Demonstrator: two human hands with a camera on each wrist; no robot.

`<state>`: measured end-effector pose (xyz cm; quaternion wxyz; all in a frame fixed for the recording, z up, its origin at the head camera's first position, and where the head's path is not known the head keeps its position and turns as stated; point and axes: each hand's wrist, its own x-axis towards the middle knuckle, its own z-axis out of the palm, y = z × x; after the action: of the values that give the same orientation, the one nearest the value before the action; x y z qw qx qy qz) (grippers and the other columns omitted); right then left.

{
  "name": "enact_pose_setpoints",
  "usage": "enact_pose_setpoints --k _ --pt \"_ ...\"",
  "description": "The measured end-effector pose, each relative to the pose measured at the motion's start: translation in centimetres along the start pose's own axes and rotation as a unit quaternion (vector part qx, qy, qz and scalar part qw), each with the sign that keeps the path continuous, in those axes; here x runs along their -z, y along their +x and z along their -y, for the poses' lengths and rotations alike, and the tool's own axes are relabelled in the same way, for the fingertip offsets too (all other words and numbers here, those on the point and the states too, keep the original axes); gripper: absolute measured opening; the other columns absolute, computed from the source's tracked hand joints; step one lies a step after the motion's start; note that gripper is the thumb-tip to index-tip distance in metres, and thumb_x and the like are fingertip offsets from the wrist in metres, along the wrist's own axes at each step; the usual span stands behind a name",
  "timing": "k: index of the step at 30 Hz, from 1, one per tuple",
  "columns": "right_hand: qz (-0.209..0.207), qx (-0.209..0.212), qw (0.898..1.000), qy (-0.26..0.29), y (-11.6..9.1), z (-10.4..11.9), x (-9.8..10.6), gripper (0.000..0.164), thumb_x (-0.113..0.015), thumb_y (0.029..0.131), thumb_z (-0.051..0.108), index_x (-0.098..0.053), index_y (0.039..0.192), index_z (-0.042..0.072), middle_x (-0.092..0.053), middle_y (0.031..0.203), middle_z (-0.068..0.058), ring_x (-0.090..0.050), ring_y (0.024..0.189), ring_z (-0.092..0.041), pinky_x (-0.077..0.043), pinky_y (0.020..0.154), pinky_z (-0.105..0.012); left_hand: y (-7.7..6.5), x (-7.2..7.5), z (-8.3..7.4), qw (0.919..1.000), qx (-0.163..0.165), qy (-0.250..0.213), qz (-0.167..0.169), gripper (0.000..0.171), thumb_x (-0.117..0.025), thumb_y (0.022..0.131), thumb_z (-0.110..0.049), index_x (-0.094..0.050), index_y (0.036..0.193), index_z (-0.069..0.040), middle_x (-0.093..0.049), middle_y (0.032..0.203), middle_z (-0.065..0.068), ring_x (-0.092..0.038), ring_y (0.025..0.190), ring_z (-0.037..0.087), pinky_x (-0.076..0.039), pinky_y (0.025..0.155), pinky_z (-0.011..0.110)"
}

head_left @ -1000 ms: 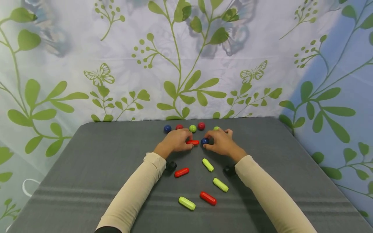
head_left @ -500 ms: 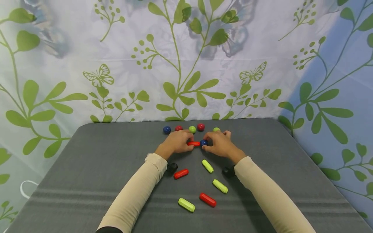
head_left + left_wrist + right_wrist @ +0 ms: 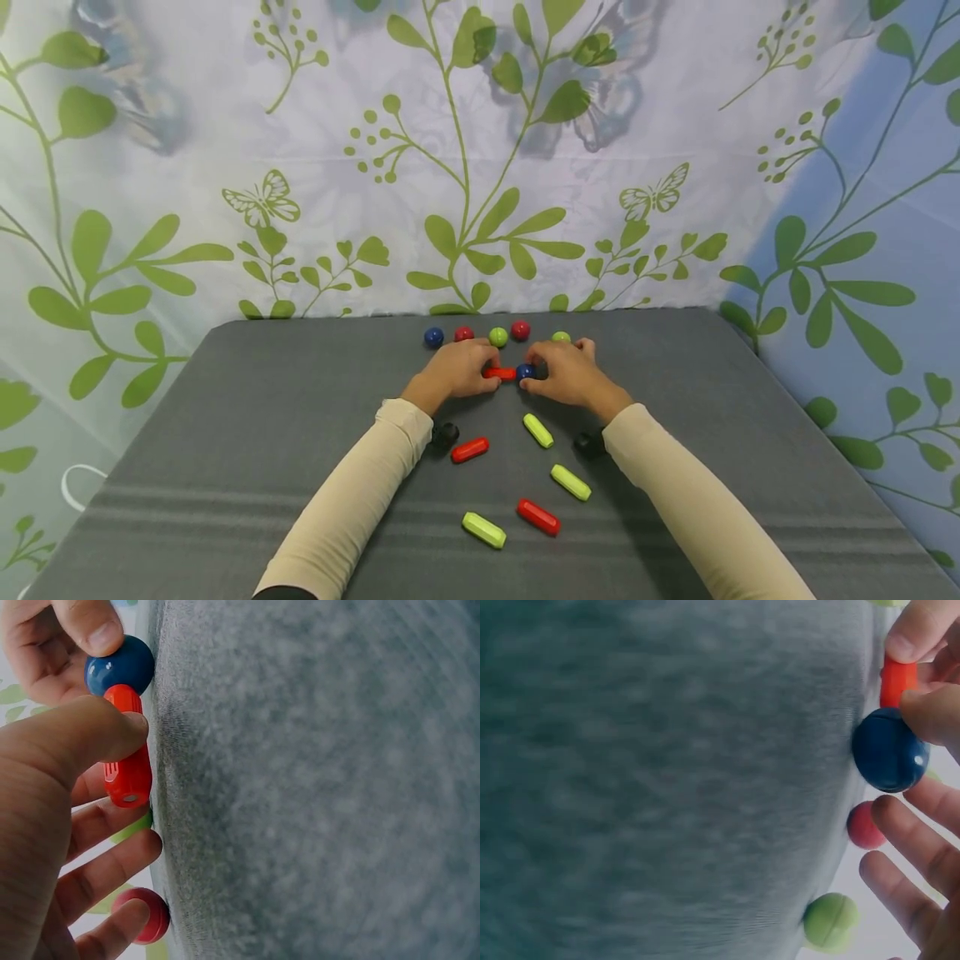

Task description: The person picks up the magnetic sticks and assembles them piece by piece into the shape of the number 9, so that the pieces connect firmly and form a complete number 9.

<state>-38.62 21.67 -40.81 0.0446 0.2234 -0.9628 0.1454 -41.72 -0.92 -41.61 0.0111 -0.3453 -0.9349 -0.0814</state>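
My left hand [image 3: 459,372] pinches a red faceted plastic rod [image 3: 129,776] between thumb and fingers. In my right hand [image 3: 567,370], thumb and fingers pinch a dark blue ball [image 3: 889,750]. The rod lies level, and its end touches the ball in the left wrist view. Both hands are low over the grey table, near its far side. Behind them stand a red ball [image 3: 521,331], a green ball [image 3: 498,337] and another green ball [image 3: 561,337], partly hidden by my right hand.
A second blue ball [image 3: 433,337] and a red ball [image 3: 464,333] are at the far left of the row. Loose green rods [image 3: 571,482] and red rods [image 3: 470,450] lie on the grey cloth [image 3: 300,400] between my forearms. A patterned curtain [image 3: 480,167] hangs behind the table.
My two hands have come slightly closer together, and the gap between the red rod and the blue ball has closed. The loose rods and other balls keep their places.
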Motion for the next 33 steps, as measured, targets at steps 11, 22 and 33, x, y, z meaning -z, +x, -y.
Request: enact_pose_setpoints --k 11,22,33 --pt "0.032 0.030 0.998 -0.049 1.7 2.4 0.8 0.032 -0.077 0.089 0.045 -0.074 0.112 0.023 -0.064 0.106 0.003 -0.058 0.092 -0.019 -0.025 0.093 -0.060 -0.3 0.1 0.1 1.0000 -0.006 0.007 -0.004 0.020 -0.073 0.092 -0.036 -0.070 0.104 -0.020 -0.058 0.098 -0.006 -0.055 0.080 0.012 -0.049 0.074 0.032" --pt "0.041 0.050 0.997 -0.038 2.2 2.5 0.1 0.012 -0.079 0.089 0.035 -0.074 0.096 0.028 -0.060 0.090 0.007 -0.056 0.083 -0.014 -0.028 0.088 -0.062 -0.3 0.3 0.1 0.9995 -0.014 0.007 -0.029 0.020 -0.075 0.091 -0.036 -0.069 0.101 -0.020 -0.059 0.097 -0.006 -0.055 0.077 0.012 -0.050 0.071 0.032" --pt "0.037 0.053 0.997 -0.042 2.2 2.2 -0.3 0.010 -0.078 0.090 0.036 -0.074 0.097 0.029 -0.059 0.090 0.010 -0.057 0.085 -0.014 -0.028 0.089 -0.062 -1.0 2.2 1.5 0.9958 0.036 -0.041 -0.073 0.035 -0.076 0.091 -0.035 -0.070 0.118 -0.014 -0.067 0.110 0.004 -0.062 0.090 0.018 -0.050 0.081 0.041"
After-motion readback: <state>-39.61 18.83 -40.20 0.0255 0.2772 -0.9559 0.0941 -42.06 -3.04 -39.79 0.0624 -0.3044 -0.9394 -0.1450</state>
